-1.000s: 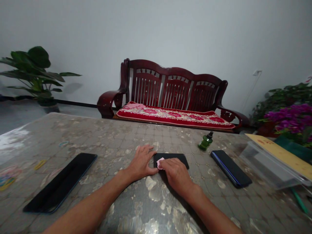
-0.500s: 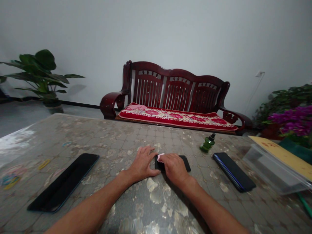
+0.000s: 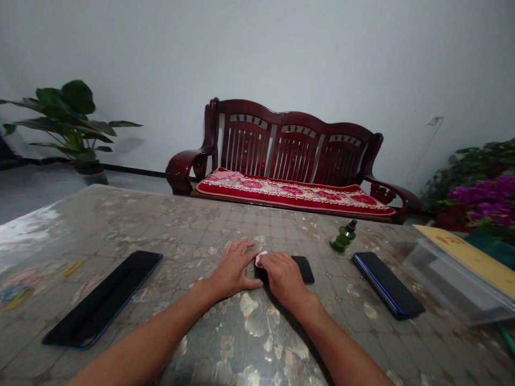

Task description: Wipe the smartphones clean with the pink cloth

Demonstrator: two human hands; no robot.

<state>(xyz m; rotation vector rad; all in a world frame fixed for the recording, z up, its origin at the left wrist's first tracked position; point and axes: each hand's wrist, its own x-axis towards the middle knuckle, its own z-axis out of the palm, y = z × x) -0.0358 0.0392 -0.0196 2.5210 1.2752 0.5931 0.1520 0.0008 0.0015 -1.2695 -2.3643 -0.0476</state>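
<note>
A dark phone (image 3: 304, 269) lies flat and crosswise on the patterned table, partly hidden under my right hand. My right hand (image 3: 282, 276) is closed on a small pale pink cloth (image 3: 261, 258) and presses it to the phone's left end. Fingers apart, my left hand (image 3: 235, 271) rests at the phone's left edge, its thumb by the near corner. Off to the left lies a larger black phone or tablet (image 3: 107, 300). Right of my hands are a green spray bottle (image 3: 343, 237), standing upright, and another dark phone (image 3: 386, 284).
A clear plastic box (image 3: 450, 284) with a yellow sheet (image 3: 466, 257) on top stands at the right. Coloured bands (image 3: 18, 292) lie at the far left. Beyond the table (image 3: 181, 230) is a wooden bench (image 3: 277, 145); plants flank it.
My right hand has slid slightly left with the cloth on the phone. My left hand stays at the phone's edge. The view has shifted a little.
</note>
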